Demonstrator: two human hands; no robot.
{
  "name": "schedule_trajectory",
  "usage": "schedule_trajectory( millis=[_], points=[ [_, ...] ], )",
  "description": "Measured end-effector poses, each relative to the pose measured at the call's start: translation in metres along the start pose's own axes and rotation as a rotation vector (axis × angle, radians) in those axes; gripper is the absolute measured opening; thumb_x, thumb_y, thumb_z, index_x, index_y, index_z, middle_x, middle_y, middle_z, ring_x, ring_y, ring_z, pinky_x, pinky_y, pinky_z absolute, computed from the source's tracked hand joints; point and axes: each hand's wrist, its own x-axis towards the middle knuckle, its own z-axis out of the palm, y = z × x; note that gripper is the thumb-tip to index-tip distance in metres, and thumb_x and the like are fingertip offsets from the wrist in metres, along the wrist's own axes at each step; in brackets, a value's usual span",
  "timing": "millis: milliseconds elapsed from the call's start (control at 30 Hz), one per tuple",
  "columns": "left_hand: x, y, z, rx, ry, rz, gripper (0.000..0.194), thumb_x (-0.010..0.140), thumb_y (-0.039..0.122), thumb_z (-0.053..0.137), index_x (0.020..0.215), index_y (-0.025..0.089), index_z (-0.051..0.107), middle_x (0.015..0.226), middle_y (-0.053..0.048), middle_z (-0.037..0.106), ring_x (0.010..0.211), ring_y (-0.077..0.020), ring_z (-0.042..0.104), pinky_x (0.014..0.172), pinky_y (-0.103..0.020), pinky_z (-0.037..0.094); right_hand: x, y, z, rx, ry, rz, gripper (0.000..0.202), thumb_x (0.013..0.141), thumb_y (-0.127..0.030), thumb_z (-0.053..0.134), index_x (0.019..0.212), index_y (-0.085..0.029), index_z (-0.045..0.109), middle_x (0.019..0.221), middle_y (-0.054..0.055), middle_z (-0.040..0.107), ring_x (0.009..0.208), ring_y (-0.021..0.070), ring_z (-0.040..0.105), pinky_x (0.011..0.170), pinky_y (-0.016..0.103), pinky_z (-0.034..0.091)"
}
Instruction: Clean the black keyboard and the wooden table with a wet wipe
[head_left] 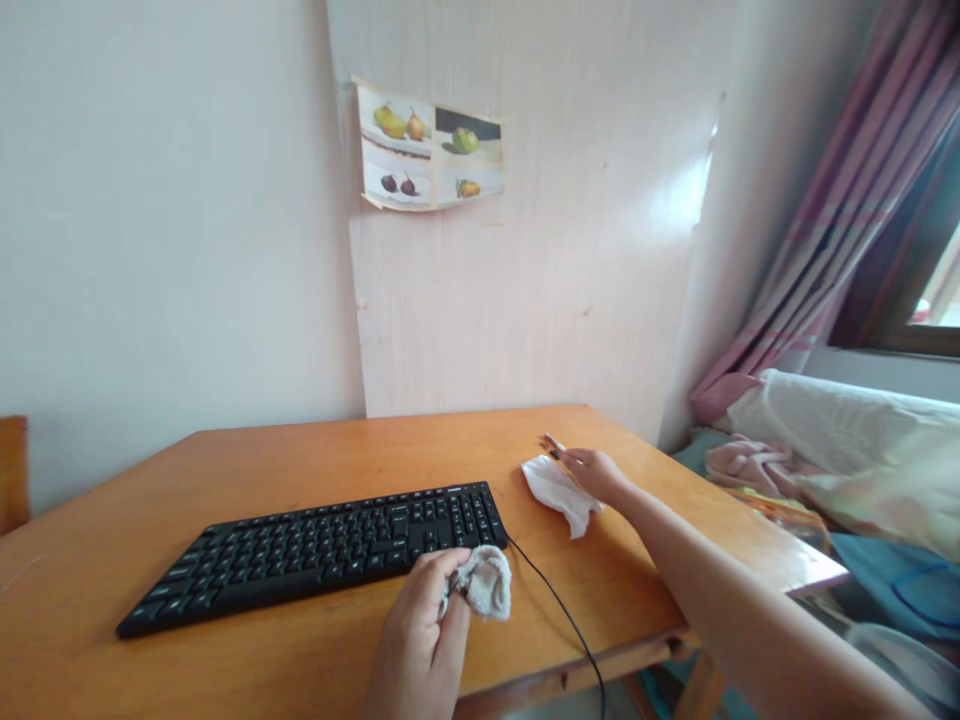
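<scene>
My left hand [424,625] is closed around a crumpled grey cloth [489,583], just in front of the keyboard's right end. A black keyboard [322,545] lies at a slant on the wooden table, its cable [559,597] running over the front edge. To the right, my right hand [592,472] reaches over a white tissue or thin cloth [555,488] lying on the table. Its fingers are closed at a small thin item [552,445] with a pale and dark surface, too small to name.
The orange-brown wooden table [300,455] stands against the wall and a pale board bearing a sheet of fruit pictures [431,150]. Bedding [862,450] and a blue cloth [892,580] lie right of the table, below a pink curtain [817,200].
</scene>
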Motion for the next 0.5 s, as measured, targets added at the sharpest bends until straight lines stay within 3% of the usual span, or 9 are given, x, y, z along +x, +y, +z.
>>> schedule_trajectory(
  millis=[133, 300, 400, 500],
  points=[
    [0.0, 0.001, 0.0, 0.007, 0.0, -0.004, 0.027, 0.094, 0.029, 0.049, 0.115, 0.024, 0.065, 0.114, -0.009, 0.07, 0.102, -0.0217, 0.068, 0.089, -0.033, 0.056, -0.02, -0.009, 0.002, 0.055, -0.024, -0.135, 0.045, 0.096, -0.045, 0.047, 0.128, -0.021, 0.066, 0.13, 0.007, 0.066, 0.12, 0.0254, 0.059, 0.101, 0.035, 0.044],
    [-0.002, 0.001, 0.0, 0.014, -0.018, -0.011, 0.028, 0.095, 0.026, 0.048, 0.117, 0.024, 0.065, 0.116, -0.009, 0.07, 0.104, -0.0221, 0.067, 0.091, -0.035, 0.055, -0.031, -0.011, 0.01, -0.049, -0.128, -0.294, 0.032, 0.092, -0.032, 0.054, 0.117, -0.023, 0.072, 0.132, 0.007, 0.065, 0.129, 0.0251, 0.054, 0.109, 0.037, 0.039],
    [-0.003, 0.001, 0.001, 0.013, -0.019, -0.051, 0.029, 0.095, 0.026, 0.047, 0.119, 0.025, 0.063, 0.118, -0.007, 0.07, 0.107, -0.0214, 0.067, 0.091, -0.034, 0.054, -0.031, -0.014, 0.007, -0.066, -0.068, -0.242, 0.035, 0.092, -0.028, 0.052, 0.121, -0.02, 0.07, 0.134, 0.011, 0.063, 0.134, 0.0285, 0.049, 0.11, 0.042, 0.038],
    [-0.004, 0.001, 0.002, -0.003, -0.002, -0.098, 0.032, 0.096, 0.026, 0.045, 0.124, 0.024, 0.06, 0.123, -0.008, 0.068, 0.112, -0.0213, 0.065, 0.095, -0.036, 0.052, -0.04, -0.034, -0.002, 0.03, 0.082, -0.269, 0.038, 0.094, -0.032, 0.051, 0.126, -0.021, 0.067, 0.139, 0.01, 0.06, 0.135, 0.0275, 0.048, 0.112, 0.042, 0.037]
  ],
)
